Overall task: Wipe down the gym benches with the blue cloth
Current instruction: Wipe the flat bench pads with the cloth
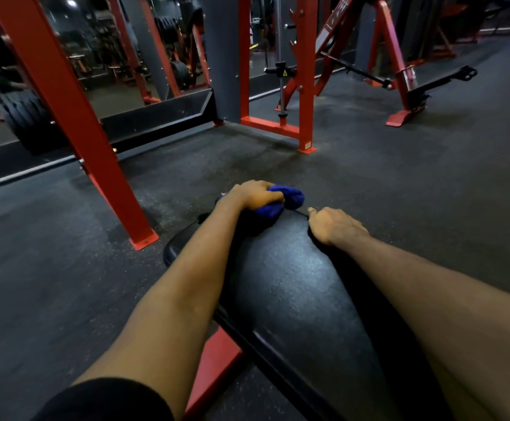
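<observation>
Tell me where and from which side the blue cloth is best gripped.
Grip the blue cloth over its bunched top, from above and the near side, as the left hand does. It lies wadded at the far end of the bench pad, so a palm-down hold should press it flat.

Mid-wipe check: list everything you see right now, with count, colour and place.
bench pad: one, black, centre foreground
blue cloth: one, blue, bunched at the pad's far end
bench frame: one, red, under the pad, lower left
rack frames: two, red, left and centre background
weight plates: one stack, black, far left
lever machine: one, red and black, far right
floor: one, dark grey, all around
left hand: one, grips the cloth
right hand: one, holds the pad's right edge
</observation>
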The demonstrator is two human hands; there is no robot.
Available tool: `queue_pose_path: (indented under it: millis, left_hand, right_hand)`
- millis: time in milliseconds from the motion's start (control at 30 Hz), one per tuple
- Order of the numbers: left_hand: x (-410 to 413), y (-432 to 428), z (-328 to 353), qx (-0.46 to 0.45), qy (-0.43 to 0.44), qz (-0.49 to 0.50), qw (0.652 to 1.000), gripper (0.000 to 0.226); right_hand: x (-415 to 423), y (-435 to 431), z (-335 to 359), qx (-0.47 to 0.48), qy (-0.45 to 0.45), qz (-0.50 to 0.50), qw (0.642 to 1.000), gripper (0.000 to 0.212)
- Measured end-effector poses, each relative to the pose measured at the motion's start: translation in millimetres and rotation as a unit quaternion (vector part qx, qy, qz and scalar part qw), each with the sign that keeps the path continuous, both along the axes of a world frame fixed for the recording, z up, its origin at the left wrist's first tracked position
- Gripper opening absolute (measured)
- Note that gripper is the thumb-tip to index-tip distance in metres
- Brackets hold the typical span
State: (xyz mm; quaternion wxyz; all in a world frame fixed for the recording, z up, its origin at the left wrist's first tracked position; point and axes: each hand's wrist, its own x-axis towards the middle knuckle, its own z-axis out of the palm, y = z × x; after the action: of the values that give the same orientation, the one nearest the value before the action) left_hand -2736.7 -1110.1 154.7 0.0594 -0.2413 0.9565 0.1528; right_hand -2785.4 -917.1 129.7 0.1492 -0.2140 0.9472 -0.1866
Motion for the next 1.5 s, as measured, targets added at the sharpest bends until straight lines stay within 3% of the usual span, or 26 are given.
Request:
queue_pose_path:
  millis: [233, 400, 467, 700, 833, 1000, 1233, 1367, 1500]
  left_hand:
    - [-1.5, -33.8, 2.4, 0.094, 0.023, 0.112, 0.989, 0.051]
    - [-4.7, -63.6, -10.1, 0.161, 0.028, 0.139, 0.977, 0.071]
    - [-10.8, -86.6, -25.2, 0.181, 0.032, 0.145, 0.972, 0.068]
    - [39.9, -58.7, 0.0, 0.167, 0.05, 0.183, 0.967, 0.047]
    - [69.2, -57.6, -1.0, 0.168, 0.053, 0.213, 0.961, 0.049]
    - [109.4, -50.5, -4.0, 0.134, 0.058, 0.257, 0.955, 0.067]
    - [139.9, -30.6, -7.3, 0.102, 0.095, 0.288, 0.947, 0.056]
    - [164.6, -15.6, -17.7, 0.115, 0.182, 0.348, 0.912, 0.046]
    - [189.9, 4.5, -39.3, 0.177, 0.326, 0.42, 0.828, 0.038]
  right_hand:
    - [-1.4, 0.7, 0.6, -0.002, -0.008, 0.011, 1.0, 0.059]
    - [-3.0, 0.8, 0.8, -0.002, -0.013, 0.016, 1.0, 0.06]
    - [-3.2, 1.2, 0.0, -0.003, -0.014, 0.017, 1.0, 0.06]
    - [-6.3, 1.0, -2.9, -0.004, -0.013, 0.02, 1.0, 0.06]
    - [-6.0, 1.0, -3.1, -0.007, -0.014, 0.028, 0.999, 0.06]
    - [-3.6, 1.7, 0.4, -0.007, -0.02, 0.032, 0.999, 0.059]
    - [3.0, 6.1, 5.4, -0.01, -0.012, 0.035, 0.999, 0.057]
    - [4.5, 7.0, 5.6, -0.01, -0.008, 0.033, 0.999, 0.059]
    - [6.8, 6.0, 6.1, 0.0, 0.003, 0.031, 1.0, 0.06]
